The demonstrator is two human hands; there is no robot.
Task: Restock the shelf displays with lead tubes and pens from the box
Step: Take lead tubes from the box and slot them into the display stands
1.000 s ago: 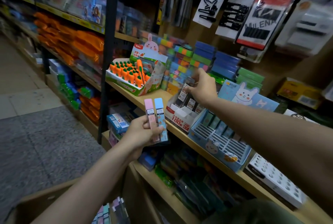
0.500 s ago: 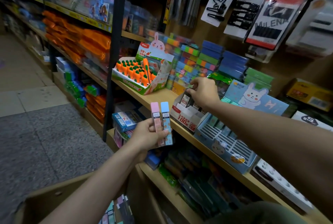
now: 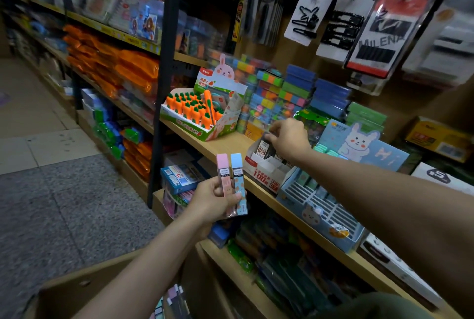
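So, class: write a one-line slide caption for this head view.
Left hand holds pink lead tube and blue lead tube; right hand sets a black lead tube in the white display box.

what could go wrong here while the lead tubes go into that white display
The right hand is pushing a black lead tube into the white display box, which sits at the shelf edge; a hard push might tip it. The left hand pinches the pink tube and the blue tube low down, so one could slip.
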